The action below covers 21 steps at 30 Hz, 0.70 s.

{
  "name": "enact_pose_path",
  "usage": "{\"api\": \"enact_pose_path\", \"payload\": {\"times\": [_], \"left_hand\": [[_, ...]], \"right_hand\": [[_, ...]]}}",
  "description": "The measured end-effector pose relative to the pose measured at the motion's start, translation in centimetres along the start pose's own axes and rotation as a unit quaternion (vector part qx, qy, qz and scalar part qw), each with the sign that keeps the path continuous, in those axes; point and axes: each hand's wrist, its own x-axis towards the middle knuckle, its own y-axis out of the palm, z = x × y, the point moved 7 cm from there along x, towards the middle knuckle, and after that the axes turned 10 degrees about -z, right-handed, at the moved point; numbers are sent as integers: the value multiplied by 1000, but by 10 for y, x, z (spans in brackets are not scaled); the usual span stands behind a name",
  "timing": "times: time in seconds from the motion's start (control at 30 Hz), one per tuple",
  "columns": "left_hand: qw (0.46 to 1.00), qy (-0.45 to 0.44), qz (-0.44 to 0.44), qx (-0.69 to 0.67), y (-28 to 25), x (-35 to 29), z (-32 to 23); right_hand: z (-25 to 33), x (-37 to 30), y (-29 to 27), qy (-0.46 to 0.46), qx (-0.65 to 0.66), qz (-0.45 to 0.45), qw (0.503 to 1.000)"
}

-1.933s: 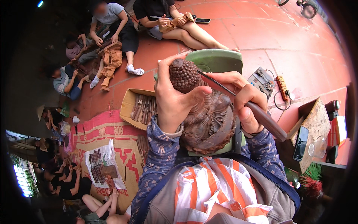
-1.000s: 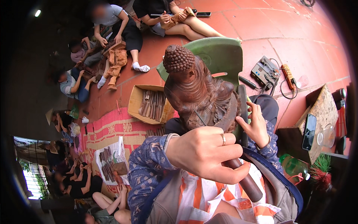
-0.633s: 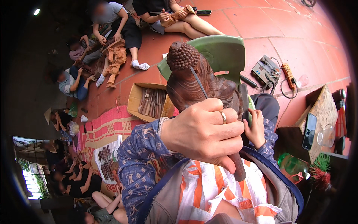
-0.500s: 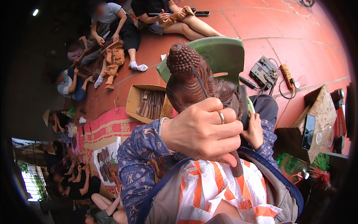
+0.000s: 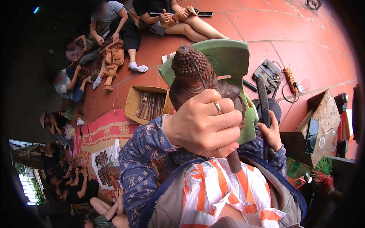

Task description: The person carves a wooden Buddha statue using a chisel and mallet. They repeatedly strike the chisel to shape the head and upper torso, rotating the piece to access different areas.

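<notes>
left hand — knuckles up, round chisel

Dark statue on green chair; brown-handled chisel aslant before its knobbly head; dark bar at right

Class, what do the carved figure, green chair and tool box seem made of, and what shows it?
Carved figure: probably wood, lightly glossy; brown tone, carved folds.
Green chair: likely plastic, smooth; soft sheen, rounded moulded edges.
Tool box: apparently cardboard, matte; tan, thin walls.
</notes>
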Motion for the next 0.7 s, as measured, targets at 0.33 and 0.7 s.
{"api": "enact_pose_path", "payload": {"times": [0.33, 0.7], "left_hand": [[997, 17, -51, -60, -8, -4, -1], [989, -25, -110, -94, -16, 3, 1]], "right_hand": [[115, -48, -3, -469, -156, -2, 869], [190, -111, 7, -704, -276, -152, 637]]}}
